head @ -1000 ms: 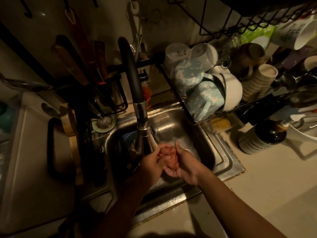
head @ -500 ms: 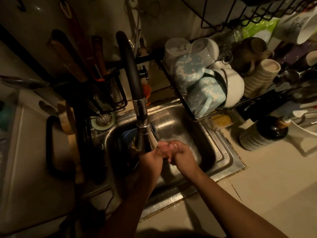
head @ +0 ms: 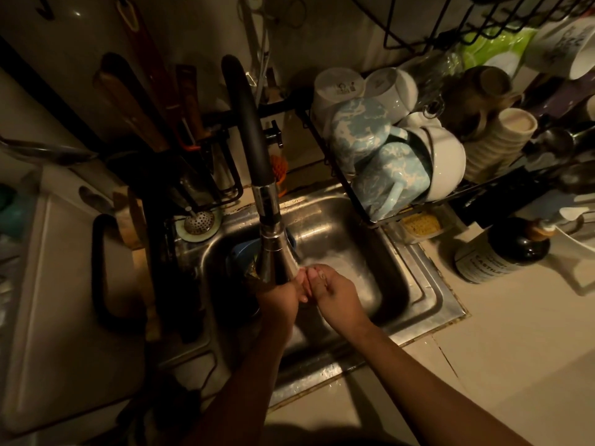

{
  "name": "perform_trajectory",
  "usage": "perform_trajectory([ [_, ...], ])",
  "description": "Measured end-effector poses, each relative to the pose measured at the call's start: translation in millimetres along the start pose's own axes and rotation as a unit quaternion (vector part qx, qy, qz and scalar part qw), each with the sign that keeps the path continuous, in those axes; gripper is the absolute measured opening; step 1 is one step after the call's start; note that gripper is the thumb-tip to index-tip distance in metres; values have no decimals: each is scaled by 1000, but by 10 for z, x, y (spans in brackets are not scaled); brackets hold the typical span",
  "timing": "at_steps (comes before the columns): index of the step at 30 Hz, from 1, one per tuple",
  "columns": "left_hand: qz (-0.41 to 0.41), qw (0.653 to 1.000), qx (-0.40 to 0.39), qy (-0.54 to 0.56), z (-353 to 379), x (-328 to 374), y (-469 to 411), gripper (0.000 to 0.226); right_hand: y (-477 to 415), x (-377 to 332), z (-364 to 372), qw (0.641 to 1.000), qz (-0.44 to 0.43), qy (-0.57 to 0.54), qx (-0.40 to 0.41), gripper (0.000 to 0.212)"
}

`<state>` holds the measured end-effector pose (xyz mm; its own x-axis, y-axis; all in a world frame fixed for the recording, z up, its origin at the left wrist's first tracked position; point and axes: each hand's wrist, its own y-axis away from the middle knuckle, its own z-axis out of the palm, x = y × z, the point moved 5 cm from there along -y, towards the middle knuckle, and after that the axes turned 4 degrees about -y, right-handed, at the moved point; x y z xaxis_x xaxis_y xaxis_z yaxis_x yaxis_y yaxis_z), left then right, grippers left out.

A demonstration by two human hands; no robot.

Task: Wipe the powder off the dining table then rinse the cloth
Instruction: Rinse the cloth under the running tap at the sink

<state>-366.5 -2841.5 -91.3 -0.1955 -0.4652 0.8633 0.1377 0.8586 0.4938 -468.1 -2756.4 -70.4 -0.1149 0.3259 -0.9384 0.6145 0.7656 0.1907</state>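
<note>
Cloth (head: 305,281) bunched small between left hand (head: 279,302) and right hand (head: 338,294), both clenched round it, held just under faucet head (head: 276,255) over sink basin (head: 338,226), so runoff drains away. Water flow too dim to confirm.

L hand (head: 279,300) + R hand (head: 338,294) grip pinkish cloth (head: 304,282), prob bunched, under faucet (head: 273,249), over sink (head: 428,300).

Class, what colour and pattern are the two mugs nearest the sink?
The mugs are pale blue marbled with cream, seen in the head view.
</note>
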Motion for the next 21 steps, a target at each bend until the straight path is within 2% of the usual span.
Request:
perform_trajectory([
  [2,34,998,57,11,-83,57,-25,31,6,-46,-15,991,70,-109,-19,31],
  [4,51,994,94,5,-139,113,-2,23,25,-44,-12,955,152,-253,-43,37],
  [6,55,995,81,25,-116,156,72,39,38,-14,-9,934,161,-313,-59,36],
  [7,45,997,61,14,-91,137,103,47,40,2,-2,933,152,-319,-65,42],
  [8,52,998,20,4,-41,170,202,40,52,4,21,933,140,-324,-72,57],
  [10,66,995,-77,-10,64,237,412,11,43,0,46,928,136,-345,-45,82],
  [11,80,990,-111,-35,84,250,484,15,33,2,17,921,135,-364,-16,86],
  [13,111,975,-179,-74,66,303,548,23,20,-2,-84,911,126,-391,23,78],
  [15,140,952,-231,-143,-10,318,472,27,35,-17,-179,907,131,-400,8,73],
  [18,246,905,-198,-284,-190,436,315,16,111,-65,-237,906,177,-378,-71,48],
  [19,280,894,-189,-295,-215,496,286,28,140,-61,-238,903,195,-371,-87,38],
  [20,304,879,-215,-297,-202,522,239,40,167,-76,-241,903,207,-364,-101,30],
  [21,311,857,-276,-304,-149,542,238,50,174,-82,-238,905,210,-350,-117,26],
])
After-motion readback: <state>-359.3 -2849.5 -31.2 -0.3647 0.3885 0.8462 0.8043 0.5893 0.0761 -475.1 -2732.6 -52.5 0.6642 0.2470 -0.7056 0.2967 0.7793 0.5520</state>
